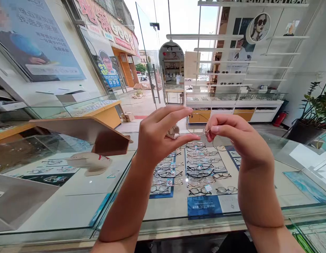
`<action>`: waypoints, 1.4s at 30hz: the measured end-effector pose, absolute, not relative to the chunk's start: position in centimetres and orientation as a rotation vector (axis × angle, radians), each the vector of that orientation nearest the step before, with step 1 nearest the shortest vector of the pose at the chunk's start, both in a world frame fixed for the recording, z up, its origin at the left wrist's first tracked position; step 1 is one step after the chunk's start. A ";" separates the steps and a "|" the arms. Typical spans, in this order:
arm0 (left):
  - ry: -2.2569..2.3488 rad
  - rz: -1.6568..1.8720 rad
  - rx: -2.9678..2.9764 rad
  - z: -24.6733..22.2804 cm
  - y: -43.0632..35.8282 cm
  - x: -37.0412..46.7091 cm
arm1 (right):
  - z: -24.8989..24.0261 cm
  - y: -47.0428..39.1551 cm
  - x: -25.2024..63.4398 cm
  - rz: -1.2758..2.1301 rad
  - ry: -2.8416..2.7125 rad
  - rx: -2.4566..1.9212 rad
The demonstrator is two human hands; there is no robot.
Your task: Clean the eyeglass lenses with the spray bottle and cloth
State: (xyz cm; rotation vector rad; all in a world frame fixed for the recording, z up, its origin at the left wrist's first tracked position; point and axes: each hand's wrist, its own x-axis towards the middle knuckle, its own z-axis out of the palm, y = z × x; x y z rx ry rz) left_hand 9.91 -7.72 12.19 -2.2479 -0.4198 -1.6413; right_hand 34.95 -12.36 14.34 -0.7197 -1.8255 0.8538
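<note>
In front of me, above the glass counter, my right hand (228, 131) pinches a pair of thin-rimmed eyeglasses (193, 134) between thumb and fingers. One round lens extends left toward my left hand (160, 133). That hand's index finger and thumb are spread, with their tips at the top and bottom of the lens rim. A crumpled whitish cloth or tissue (173, 132) sits in its palm, partly hidden by the fingers. The far side of the eyeglasses is covered by my right fingers.
Under the counter's glass lie rows of eyeglasses (199, 172) and a blue card (204, 206). A brown angled board (81, 128) and a beige cap-like item (91, 163) are at left. An arched mirror (172, 79), wall shelves and a potted plant (307, 116) stand beyond.
</note>
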 end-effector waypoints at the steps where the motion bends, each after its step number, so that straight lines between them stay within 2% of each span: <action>1: -0.396 -1.620 -2.215 12.2 -7.7 9.9 | 14.4 -12.4 34.9 0.847 -1.834 -0.723; 5: -0.404 -1.597 -2.144 11.9 -7.6 9.8 | 14.3 -12.7 34.7 0.691 -1.844 -0.720; 12: -0.668 -1.785 -2.007 11.1 -7.8 9.1 | 13.7 -14.2 33.6 -0.082 -1.581 -0.881; 16: -0.775 -1.896 -1.897 11.1 -8.2 8.9 | 13.3 -14.7 32.8 -0.306 -1.574 -0.947; 26: -0.713 -1.939 -1.733 11.7 -7.7 8.6 | 12.7 -13.8 32.0 -0.440 -1.518 -0.906; 32: -0.869 -2.021 -1.793 11.3 -8.4 9.3 | 12.5 -13.8 31.7 -0.399 -1.483 -0.867; 42: -0.850 -2.170 -1.852 11.0 -7.8 9.7 | 12.2 -13.6 31.3 -0.377 -1.435 -0.847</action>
